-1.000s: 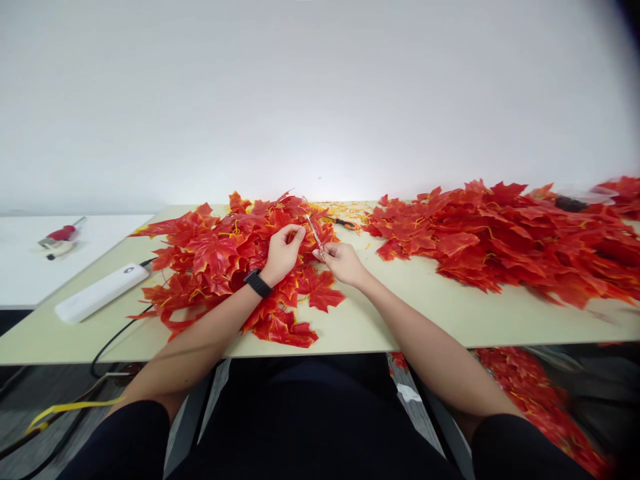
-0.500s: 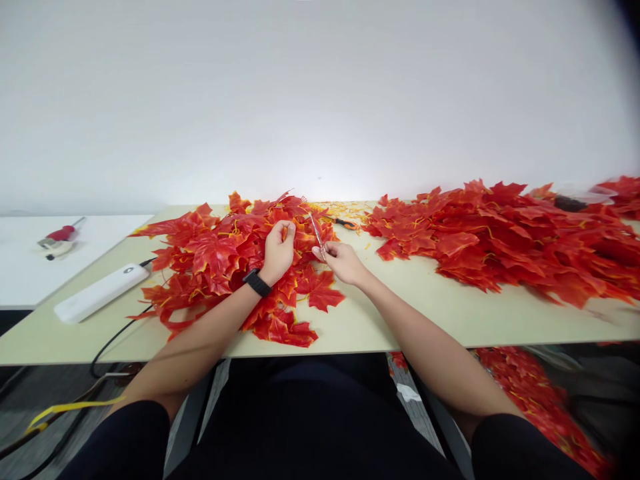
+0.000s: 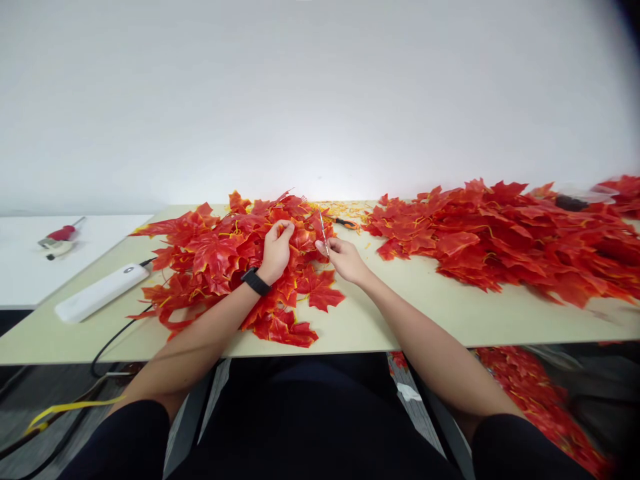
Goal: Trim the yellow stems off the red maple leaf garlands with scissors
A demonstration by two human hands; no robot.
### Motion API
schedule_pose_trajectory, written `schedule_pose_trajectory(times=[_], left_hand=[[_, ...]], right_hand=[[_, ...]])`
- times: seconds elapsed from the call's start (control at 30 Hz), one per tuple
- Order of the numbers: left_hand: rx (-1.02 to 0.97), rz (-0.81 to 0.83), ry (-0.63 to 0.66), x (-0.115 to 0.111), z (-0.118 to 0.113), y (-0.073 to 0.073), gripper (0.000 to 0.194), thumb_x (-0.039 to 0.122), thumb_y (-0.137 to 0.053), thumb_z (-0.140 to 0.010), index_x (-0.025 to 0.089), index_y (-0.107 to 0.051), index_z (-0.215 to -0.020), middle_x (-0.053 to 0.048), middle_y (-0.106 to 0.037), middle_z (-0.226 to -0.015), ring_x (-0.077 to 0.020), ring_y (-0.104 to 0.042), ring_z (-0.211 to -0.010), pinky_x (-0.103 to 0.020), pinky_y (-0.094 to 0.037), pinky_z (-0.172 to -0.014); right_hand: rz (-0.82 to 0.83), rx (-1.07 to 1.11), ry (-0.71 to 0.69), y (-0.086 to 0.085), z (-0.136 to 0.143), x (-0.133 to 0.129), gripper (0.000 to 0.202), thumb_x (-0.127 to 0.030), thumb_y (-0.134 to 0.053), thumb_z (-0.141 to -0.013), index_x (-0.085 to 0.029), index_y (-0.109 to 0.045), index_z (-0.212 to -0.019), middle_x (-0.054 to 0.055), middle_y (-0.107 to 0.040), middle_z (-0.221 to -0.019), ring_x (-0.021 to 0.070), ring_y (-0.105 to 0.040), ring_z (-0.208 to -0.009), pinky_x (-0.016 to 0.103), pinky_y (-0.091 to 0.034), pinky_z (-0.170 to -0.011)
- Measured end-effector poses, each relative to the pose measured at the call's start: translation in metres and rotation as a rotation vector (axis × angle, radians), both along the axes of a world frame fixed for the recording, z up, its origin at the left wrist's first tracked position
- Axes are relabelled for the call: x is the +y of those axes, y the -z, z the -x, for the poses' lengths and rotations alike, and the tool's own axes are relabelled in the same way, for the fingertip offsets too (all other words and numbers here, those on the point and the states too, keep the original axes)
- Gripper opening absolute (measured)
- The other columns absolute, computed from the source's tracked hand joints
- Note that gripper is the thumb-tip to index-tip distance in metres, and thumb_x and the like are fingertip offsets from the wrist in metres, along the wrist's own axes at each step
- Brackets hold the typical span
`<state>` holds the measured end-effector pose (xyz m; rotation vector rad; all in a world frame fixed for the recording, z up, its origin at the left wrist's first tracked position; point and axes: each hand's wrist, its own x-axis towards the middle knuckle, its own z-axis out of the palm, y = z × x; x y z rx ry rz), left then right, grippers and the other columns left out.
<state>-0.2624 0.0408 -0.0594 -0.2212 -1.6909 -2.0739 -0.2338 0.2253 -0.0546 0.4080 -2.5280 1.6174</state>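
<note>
My right hand pinches a slim, silvery metal tool that stands nearly upright, its tip pointing away from me; its exact kind is not clear. My left hand, with a black watch on the wrist, is closed a short way to the left, above a heap of red artificial maple leaves. What its fingers hold, if anything, is hidden. Single leaves with yellow edges and stems lie in front of the hands.
A larger heap of maple leaves covers the table's right side. Yellow scraps and an orange-and-black handled tool lie at the back. On the left are a white oblong device with a black cable and a red-and-white object.
The metal tool has swung slightly to the right and more upright with my right hand. My left hand has shifted a little to the left, so the two hands are farther apart.
</note>
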Motion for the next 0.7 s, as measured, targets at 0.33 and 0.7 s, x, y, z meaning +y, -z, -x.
schedule_pose_trajectory(times=[0.33,0.7], left_hand=[[-0.258,-0.204,0.434,-0.005,-0.010,-0.019,0.037,0.027,-0.091,-0.059,0.015,-0.066,-0.083,0.001,-0.066,-0.082,-0.0125,-0.062,-0.077,-0.024,-0.050,-0.076],[0.065,-0.028,0.137,-0.006,-0.002,-0.012,0.023,0.031,-0.082,-0.076,0.016,-0.064,-0.071,0.002,-0.061,-0.074,-0.0106,-0.056,-0.074,-0.024,-0.046,-0.078]], right_hand=[[0.274,-0.190,-0.108,-0.003,-0.002,-0.004,0.069,-0.084,-0.074,-0.065,-0.020,-0.053,-0.078,-0.001,-0.055,-0.067,0.0092,-0.040,-0.055,0.026,-0.028,-0.051],[0.401,-0.117,0.132,-0.003,0.008,0.003,0.058,-0.071,-0.078,-0.071,-0.020,-0.051,-0.076,-0.003,-0.049,-0.063,0.0085,-0.036,-0.053,0.024,-0.025,-0.047]])
